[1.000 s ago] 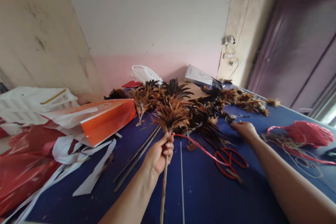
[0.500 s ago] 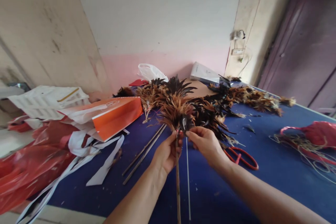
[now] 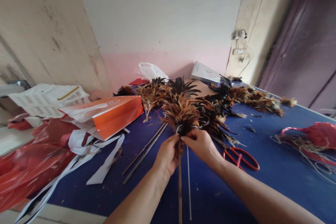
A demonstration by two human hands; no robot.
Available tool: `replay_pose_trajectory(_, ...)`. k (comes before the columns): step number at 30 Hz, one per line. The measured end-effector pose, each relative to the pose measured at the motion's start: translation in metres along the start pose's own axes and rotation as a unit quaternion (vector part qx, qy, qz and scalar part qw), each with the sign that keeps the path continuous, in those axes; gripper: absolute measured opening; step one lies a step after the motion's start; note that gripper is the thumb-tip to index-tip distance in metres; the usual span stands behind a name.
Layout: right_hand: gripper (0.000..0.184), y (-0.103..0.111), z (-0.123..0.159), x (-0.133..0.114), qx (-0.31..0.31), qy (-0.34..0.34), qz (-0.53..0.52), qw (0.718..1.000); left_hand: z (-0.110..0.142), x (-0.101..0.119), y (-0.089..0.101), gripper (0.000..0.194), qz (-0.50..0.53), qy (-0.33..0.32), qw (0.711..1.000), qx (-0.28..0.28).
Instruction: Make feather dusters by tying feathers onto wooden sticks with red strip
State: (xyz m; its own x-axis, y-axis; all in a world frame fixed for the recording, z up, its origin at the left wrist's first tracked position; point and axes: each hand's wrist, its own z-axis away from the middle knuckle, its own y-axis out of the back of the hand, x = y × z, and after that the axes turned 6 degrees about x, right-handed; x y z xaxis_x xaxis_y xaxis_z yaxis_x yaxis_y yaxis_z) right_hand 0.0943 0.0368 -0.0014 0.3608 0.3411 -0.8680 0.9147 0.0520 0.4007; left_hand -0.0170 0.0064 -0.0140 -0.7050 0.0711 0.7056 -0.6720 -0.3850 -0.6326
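A feather duster (image 3: 182,110) is held over a blue table (image 3: 210,196), its stick (image 3: 180,185) wrapped in the left hand (image 3: 168,154) below the plumes as the right hand (image 3: 202,147) pinches a dark tuft (image 3: 186,128) at the neck. Some fingertips are hidden; the stick's near end leaves the frame. Red-handled scissors (image 3: 242,157) lie to the right, blades hard to make out beside loose feathers (image 3: 219,122) that crowd the duster. Two rods (image 3: 145,152) lie left, near an orange bag (image 3: 118,119). Pink twine (image 3: 320,134) is cut off at far right.
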Motion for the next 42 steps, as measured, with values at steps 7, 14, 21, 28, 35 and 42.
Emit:
replay_pose_trajectory(7,0.019,0.001,-0.002,0.005,0.023,0.0,0.003,1.0,0.001,-0.001,0.0,0.021,-0.032,-0.033,0.999,-0.023)
replay_pose_trajectory(14,0.027,-0.002,-0.005,0.01,0.027,-0.017,-0.073,0.997,0.003,0.0,0.0,0.022,-0.031,-0.046,0.998,-0.033)
replay_pose_trajectory(21,0.023,0.0,-0.006,0.009,0.023,-0.017,-0.088,0.996,0.007,0.0,-0.002,0.033,-0.059,-0.075,0.993,-0.066)
replay_pose_trajectory(28,0.034,0.005,-0.005,0.005,0.051,0.008,-0.108,0.993,0.009,-0.001,-0.004,0.031,-0.086,-0.107,0.988,-0.067)
replay_pose_trajectory(35,0.023,0.001,-0.008,0.011,-0.02,-0.001,-0.169,0.985,0.008,-0.003,-0.002,0.032,-0.106,-0.137,0.984,-0.035)
replay_pose_trajectory(42,0.025,0.003,-0.009,0.007,-0.006,-0.021,-0.226,0.974,0.014,-0.003,-0.004,0.027,-0.142,-0.171,0.973,-0.061)
